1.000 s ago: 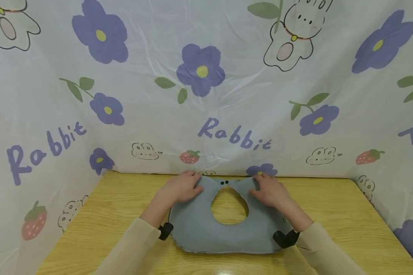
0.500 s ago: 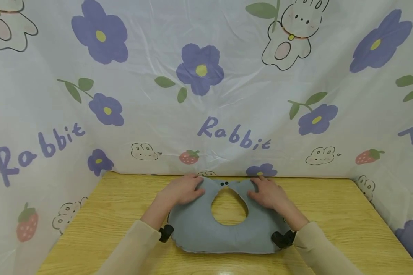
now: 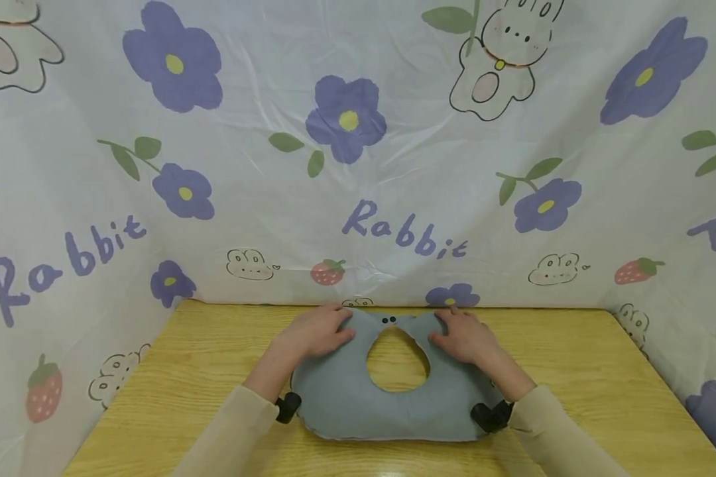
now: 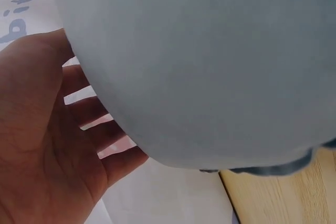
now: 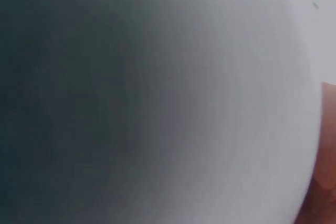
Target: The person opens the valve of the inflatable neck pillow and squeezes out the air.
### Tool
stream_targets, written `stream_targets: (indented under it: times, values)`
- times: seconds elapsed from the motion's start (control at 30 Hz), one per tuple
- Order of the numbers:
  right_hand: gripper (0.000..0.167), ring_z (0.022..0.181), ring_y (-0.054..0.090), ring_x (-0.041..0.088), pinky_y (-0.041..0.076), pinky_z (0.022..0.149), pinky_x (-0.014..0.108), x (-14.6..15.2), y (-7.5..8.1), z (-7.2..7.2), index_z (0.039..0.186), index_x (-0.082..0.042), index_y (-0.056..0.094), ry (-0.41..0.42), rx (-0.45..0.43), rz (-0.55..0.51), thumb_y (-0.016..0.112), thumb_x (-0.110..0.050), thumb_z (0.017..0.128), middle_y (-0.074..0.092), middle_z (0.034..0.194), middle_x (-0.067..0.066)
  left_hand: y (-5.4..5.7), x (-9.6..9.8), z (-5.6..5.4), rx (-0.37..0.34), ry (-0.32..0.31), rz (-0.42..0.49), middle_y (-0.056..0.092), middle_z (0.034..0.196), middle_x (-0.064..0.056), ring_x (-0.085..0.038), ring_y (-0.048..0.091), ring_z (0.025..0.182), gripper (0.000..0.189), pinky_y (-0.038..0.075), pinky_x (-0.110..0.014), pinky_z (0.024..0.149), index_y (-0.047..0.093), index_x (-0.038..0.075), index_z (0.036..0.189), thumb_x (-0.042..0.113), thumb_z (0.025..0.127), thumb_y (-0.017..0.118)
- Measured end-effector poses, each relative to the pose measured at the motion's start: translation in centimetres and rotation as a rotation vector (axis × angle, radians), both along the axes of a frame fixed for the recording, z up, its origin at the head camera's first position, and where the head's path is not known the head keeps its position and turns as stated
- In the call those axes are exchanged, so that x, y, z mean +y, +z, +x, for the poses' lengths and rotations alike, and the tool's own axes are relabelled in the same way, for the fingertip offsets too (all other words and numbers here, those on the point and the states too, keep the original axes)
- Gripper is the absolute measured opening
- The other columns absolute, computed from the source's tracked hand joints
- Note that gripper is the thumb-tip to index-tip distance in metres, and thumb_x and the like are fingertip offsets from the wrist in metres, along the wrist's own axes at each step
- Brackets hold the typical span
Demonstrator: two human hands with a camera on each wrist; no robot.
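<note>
A grey-blue U-shaped neck pillow (image 3: 394, 417) lies on the wooden table, its round opening in the middle and two small black snaps (image 3: 388, 320) where its ends come together at the far side. My left hand (image 3: 319, 331) grips the pillow's far left end, thumb on top and fingers over the outer edge. In the left wrist view, the fingers (image 4: 123, 163) pass behind the bulging fabric, their tips hidden. On the far right end my right hand (image 3: 468, 336) holds the pillow in the same way. The pillow fills most of the right wrist view, with only part of the hand at the edge.
The wooden table (image 3: 579, 371) runs back to a white curtain (image 3: 262, 218) printed with flowers, rabbits and strawberries, which also hangs along both sides. A black wrist-worn device (image 3: 492, 416) on the right arm overlaps the pillow's near right corner.
Both hands keep their places on the pillow, which stays almost still. The head view has shifted slightly.
</note>
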State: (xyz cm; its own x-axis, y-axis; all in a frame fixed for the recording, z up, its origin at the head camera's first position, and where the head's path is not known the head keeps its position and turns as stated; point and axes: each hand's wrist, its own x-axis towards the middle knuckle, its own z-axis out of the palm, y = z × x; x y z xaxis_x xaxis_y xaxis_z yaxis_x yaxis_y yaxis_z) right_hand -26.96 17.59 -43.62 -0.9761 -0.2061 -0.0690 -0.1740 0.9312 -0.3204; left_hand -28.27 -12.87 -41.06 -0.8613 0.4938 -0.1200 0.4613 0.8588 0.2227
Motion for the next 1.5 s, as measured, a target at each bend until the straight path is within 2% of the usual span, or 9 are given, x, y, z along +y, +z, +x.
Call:
stream_targets:
  times: [0.23,0.4,0.63,0.83,1.2,1.5]
  values:
    - [0.06,0.138,0.04,0.054,0.037,0.106,0.069,0.6,0.8,0.8,0.149,0.0,0.052,0.03,0.047,-0.023,0.063,-0.032,0.1,0.041,0.153,0.032,0.3,-0.3,0.6,0.047,0.007,0.023,0.051,0.151,-0.017,-0.034,0.047,0.14,0.05,0.039,-0.05,0.113,0.058,0.004,0.145,0.035,0.106,0.057]
    - [0.059,0.135,0.043,0.055,0.039,0.106,0.066,1.7,1.5,1.6,0.146,0.004,0.052,0.082,0.121,-0.031,0.063,-0.03,0.1,0.046,0.148,0.034,0.9,-0.3,1.3,0.076,0.01,0.047,0.051,0.151,-0.016,-0.033,0.046,0.141,0.05,0.04,-0.051,0.113,0.057,0.005,0.146,0.035,0.106,0.058]
    - [0.058,0.132,0.046,0.055,0.041,0.104,0.066,2.6,1.9,2.8,0.148,0.004,0.05,0.084,0.154,-0.071,0.065,-0.028,0.102,0.047,0.148,0.032,1.7,-0.5,2.4,0.136,-0.016,0.063,0.053,0.15,-0.014,-0.031,0.049,0.138,0.051,0.044,-0.051,0.109,0.057,0.008,0.147,0.037,0.104,0.061]
    - [0.057,0.132,0.044,0.058,0.041,0.1,0.069,2.4,1.8,3.9,0.148,0.001,0.051,0.064,0.14,-0.074,0.065,-0.028,0.101,0.043,0.15,0.035,1.2,-0.8,3.3,0.191,-0.019,0.042,0.052,0.149,-0.017,-0.033,0.051,0.136,0.055,0.047,-0.052,0.106,0.058,0.008,0.146,0.041,0.102,0.064]
    - [0.054,0.132,0.044,0.058,0.039,0.101,0.07,1.8,0.7,4.4,0.142,0.003,0.057,0.081,0.189,-0.048,0.068,-0.027,0.098,0.046,0.147,0.035,0.2,-1.0,4.0,0.17,0.026,0.046,0.051,0.15,-0.018,-0.036,0.048,0.138,0.058,0.047,-0.053,0.105,0.057,0.007,0.146,0.042,0.101,0.064]
    - [0.053,0.136,0.039,0.058,0.039,0.105,0.068,1.9,0.2,4.6,0.145,0.004,0.054,0.064,0.096,-0.079,0.064,-0.025,0.102,0.042,0.15,0.036,-0.2,-0.9,4.1,0.126,0.007,0.052,0.051,0.15,-0.018,-0.037,0.045,0.141,0.056,0.044,-0.055,0.108,0.058,0.003,0.144,0.04,0.101,0.065]
